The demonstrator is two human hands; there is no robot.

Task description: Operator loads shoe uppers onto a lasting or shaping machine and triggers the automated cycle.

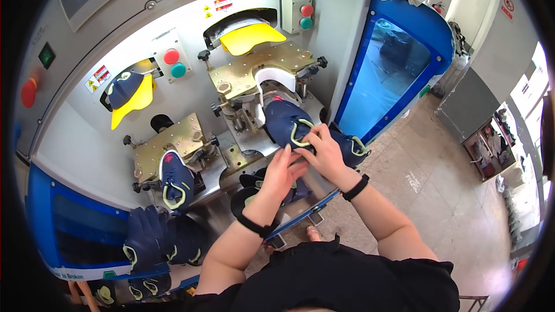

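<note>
A navy shoe upper (284, 122) with a lime-green lined collar sits at the right station of the machine, its heel or toe end against a white curved pad (275, 75). My right hand (325, 153) is closed on the upper's collar edge, fingers bent over the lime trim. Close beside it, my left hand (280, 172) has its thumb raised at the near edge of the upper and its fingers stretched toward the right hand. Under the right hand, part of the upper is hidden. Another navy upper (351, 149) lies just beyond the right hand.
At the left station sits another navy upper (176, 182) by a brass-coloured plate (170, 144). More navy uppers (147, 237) lie at lower left. Above are yellow flaps (251, 38) and red and green buttons (306, 10). A blue-framed door (393, 69) stands at right.
</note>
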